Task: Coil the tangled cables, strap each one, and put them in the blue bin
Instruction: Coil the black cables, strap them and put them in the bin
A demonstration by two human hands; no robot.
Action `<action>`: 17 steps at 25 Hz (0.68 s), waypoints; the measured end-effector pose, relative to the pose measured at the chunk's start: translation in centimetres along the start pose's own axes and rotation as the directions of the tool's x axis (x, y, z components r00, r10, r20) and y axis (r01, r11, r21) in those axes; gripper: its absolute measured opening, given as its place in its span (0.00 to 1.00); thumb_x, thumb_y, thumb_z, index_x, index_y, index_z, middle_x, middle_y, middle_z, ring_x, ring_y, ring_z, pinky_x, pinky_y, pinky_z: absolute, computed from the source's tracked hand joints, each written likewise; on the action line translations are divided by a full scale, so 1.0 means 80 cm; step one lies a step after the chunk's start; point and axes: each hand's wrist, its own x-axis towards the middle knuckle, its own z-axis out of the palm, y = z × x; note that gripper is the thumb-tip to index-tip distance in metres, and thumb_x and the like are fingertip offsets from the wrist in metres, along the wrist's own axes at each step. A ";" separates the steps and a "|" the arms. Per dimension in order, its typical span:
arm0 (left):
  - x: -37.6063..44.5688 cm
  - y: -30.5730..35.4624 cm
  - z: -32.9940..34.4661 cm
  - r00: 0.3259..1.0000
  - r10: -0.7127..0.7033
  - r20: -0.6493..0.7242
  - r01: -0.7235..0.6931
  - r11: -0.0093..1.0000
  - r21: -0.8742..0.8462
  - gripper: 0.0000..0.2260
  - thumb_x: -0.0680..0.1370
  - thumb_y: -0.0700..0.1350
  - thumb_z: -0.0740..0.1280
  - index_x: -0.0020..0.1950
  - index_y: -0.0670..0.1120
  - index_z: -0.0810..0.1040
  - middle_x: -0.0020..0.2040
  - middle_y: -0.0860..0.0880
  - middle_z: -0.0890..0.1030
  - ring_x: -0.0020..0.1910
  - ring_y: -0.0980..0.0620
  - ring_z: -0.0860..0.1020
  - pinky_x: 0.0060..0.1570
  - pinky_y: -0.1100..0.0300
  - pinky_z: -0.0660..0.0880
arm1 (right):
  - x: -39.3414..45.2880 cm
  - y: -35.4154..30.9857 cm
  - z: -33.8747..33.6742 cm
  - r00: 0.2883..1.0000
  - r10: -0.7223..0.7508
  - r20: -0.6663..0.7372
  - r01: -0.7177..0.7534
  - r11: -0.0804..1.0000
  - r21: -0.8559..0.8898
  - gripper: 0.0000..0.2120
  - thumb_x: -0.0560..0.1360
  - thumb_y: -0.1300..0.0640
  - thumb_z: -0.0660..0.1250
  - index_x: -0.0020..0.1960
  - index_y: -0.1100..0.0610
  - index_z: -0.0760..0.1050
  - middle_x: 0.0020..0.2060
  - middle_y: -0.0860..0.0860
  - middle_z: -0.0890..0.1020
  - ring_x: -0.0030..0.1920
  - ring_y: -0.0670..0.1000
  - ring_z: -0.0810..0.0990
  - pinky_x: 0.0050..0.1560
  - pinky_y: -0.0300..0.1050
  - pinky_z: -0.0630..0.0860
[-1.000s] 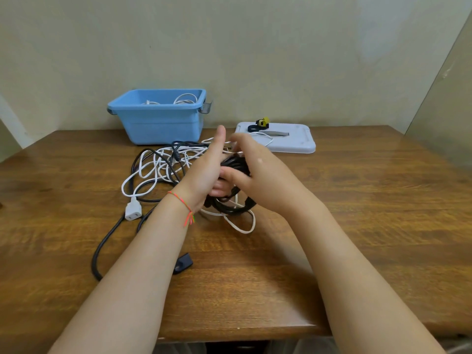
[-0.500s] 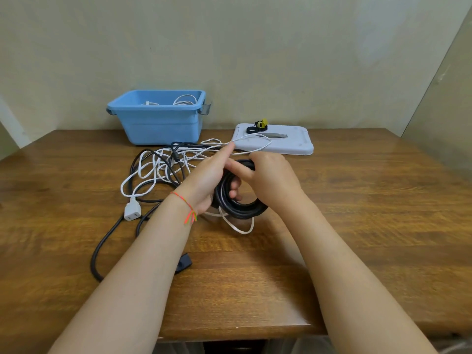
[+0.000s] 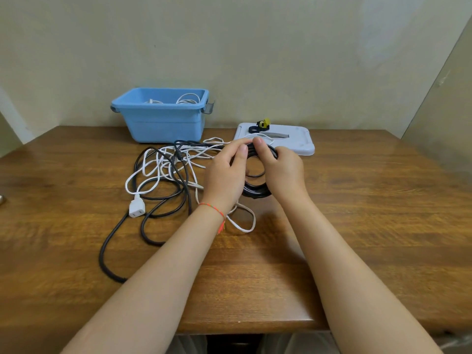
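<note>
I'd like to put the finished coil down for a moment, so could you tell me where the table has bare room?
Bare wood lies right of the right hand, below the grey plastic lid, and along the near edge of the brown wooden table. It is crowded left of the left hand, where loose white and black cables sprawl before the blue plastic bin.

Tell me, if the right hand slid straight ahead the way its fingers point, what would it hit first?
Probably the grey lid lying flat just beyond the right hand, which grips the black coil. Depth is unclear, so it may pass above it.
</note>
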 end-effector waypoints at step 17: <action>0.175 -0.019 0.038 0.986 -0.158 0.056 0.119 0.898 0.423 0.21 0.84 0.53 0.57 0.33 0.48 0.71 0.32 0.51 0.73 0.35 0.49 0.71 0.32 0.57 0.63 | 0.156 0.014 0.007 0.980 0.152 0.129 -0.145 0.987 -0.062 0.28 0.82 0.40 0.54 0.36 0.61 0.75 0.33 0.54 0.80 0.39 0.58 0.80 0.43 0.52 0.76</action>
